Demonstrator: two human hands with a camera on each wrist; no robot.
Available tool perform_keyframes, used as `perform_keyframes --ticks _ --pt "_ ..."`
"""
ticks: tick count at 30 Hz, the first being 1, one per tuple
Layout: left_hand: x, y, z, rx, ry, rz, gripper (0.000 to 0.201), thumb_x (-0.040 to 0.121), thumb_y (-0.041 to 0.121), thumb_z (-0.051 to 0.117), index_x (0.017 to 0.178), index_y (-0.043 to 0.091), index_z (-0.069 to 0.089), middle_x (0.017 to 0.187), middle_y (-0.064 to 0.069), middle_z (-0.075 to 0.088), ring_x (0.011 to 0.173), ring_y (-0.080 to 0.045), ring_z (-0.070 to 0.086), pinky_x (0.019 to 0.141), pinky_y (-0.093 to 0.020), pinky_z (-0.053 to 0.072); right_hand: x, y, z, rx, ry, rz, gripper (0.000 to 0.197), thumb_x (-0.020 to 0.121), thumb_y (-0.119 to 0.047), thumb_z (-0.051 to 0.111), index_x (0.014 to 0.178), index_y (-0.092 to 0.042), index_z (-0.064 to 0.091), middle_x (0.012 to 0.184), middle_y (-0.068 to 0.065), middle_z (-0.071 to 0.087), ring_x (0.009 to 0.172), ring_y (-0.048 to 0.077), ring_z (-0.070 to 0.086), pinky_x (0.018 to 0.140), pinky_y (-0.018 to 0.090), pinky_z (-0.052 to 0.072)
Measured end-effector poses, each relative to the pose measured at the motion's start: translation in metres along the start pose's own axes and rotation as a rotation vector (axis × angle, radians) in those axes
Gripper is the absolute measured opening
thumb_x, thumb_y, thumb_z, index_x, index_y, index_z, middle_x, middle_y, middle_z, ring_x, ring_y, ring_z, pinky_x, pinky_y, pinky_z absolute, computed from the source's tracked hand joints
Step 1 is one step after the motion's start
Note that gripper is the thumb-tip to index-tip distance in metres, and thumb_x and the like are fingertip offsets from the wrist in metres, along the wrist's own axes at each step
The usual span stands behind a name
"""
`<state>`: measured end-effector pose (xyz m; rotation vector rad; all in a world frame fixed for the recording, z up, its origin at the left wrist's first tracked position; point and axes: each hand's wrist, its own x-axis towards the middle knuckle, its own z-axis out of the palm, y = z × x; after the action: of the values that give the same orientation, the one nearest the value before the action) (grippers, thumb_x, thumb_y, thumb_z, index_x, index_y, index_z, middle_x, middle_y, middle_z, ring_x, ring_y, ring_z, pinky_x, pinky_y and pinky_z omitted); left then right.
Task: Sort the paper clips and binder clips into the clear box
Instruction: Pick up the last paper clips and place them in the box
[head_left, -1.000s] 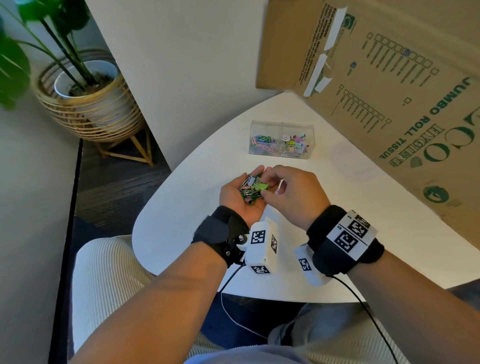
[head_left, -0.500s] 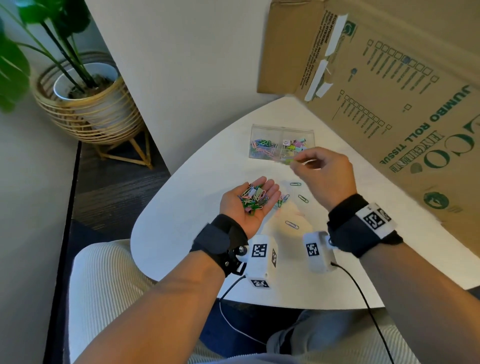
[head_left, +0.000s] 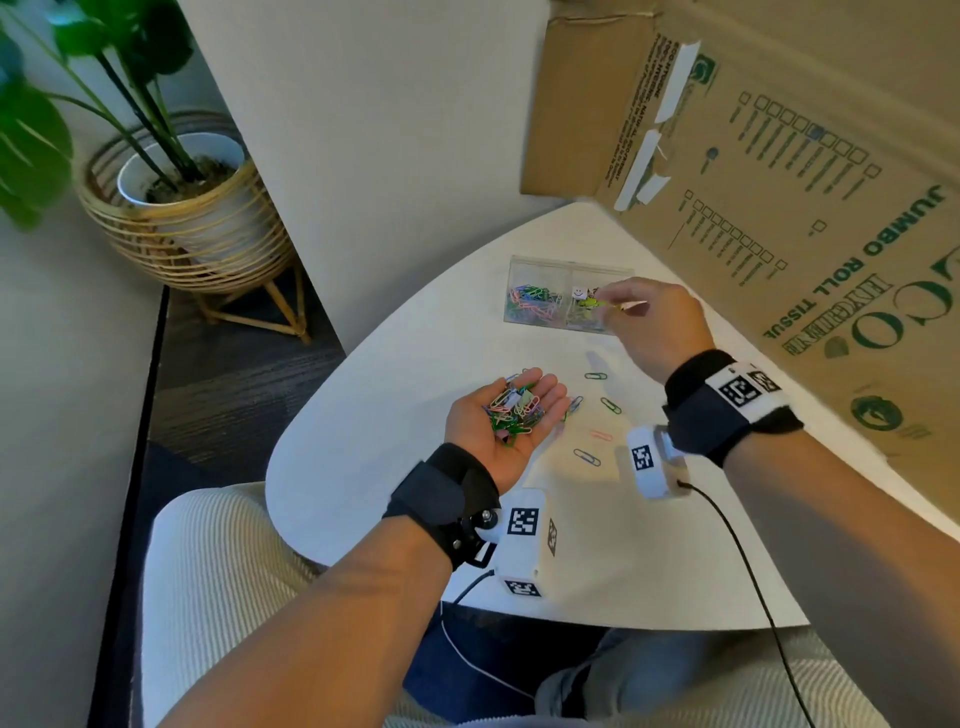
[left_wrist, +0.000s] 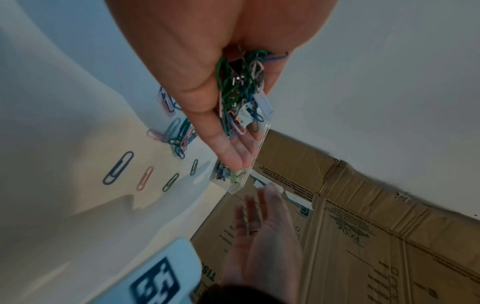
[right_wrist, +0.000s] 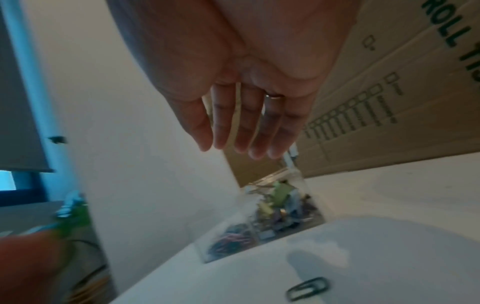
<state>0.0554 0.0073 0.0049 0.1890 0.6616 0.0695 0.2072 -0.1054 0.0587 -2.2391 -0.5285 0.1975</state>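
My left hand (head_left: 548, 395) is held palm up above the white table (head_left: 389, 415), fingers straight, carrying a heap of coloured paper clips and small binder clips (head_left: 511, 410), also seen as the heap of clips (left_wrist: 241, 98). My right hand (head_left: 621, 306) hovers over the right compartment of the clear box (head_left: 550, 262). Its fingers (right_wrist: 241, 133) are straight and hold nothing. A green binder clip (head_left: 589, 301) sits just off the fingertips, in or over that compartment (right_wrist: 281, 193). The left compartment holds paper clips (head_left: 532, 306).
Several loose paper clips (head_left: 597, 431) lie on the table between my hands, one dark clip (right_wrist: 306, 288) under my right wrist. A big cardboard box (head_left: 779, 208) leans along the table's right side. A potted plant in a wicker stand (head_left: 182, 208) is on the floor at left.
My right hand pinched a green binder clip out of the left palm, carried it forward to the box's right compartment and has spread its fingers. The left hand has stayed put.
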Motion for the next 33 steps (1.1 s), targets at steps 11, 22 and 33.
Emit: perform_keyframes --ticks 11,22,33 --pt "-0.006 -0.011 0.010 0.062 0.016 -0.018 0.035 0.100 0.019 0.036 0.097 -0.004 0.062 0.086 -0.021 0.070 0.073 -0.032 0.070 0.089 -0.034 0.048 -0.067 -0.016 0.019 -0.325 -0.437 -0.435 0.030 0.087 -0.021 0.068 0.115 -0.031 0.070 0.113 -0.009 0.065 0.094 0.012 0.044 0.086 0.030 0.041" --pt "-0.003 -0.007 0.009 -0.003 -0.015 -0.022 0.033 0.099 0.019 0.040 0.115 -0.005 0.057 0.096 -0.023 0.067 0.084 -0.035 0.069 0.070 -0.046 0.059 -0.070 -0.013 0.011 0.264 -0.214 -0.152 0.012 0.082 -0.014 0.075 0.092 -0.020 0.077 0.093 -0.001 0.072 0.086 0.021 0.067 0.079 0.028 0.054" --pt "-0.008 -0.010 0.000 -0.006 -0.053 -0.062 0.037 0.099 0.018 0.036 0.094 -0.006 0.063 0.094 -0.021 0.066 0.095 -0.033 0.060 0.081 -0.048 0.053 -0.028 0.002 -0.005 0.398 0.026 0.211 0.007 0.084 -0.014 0.074 0.091 -0.013 0.073 0.082 0.001 0.074 0.061 0.010 0.061 0.055 0.018 0.047"
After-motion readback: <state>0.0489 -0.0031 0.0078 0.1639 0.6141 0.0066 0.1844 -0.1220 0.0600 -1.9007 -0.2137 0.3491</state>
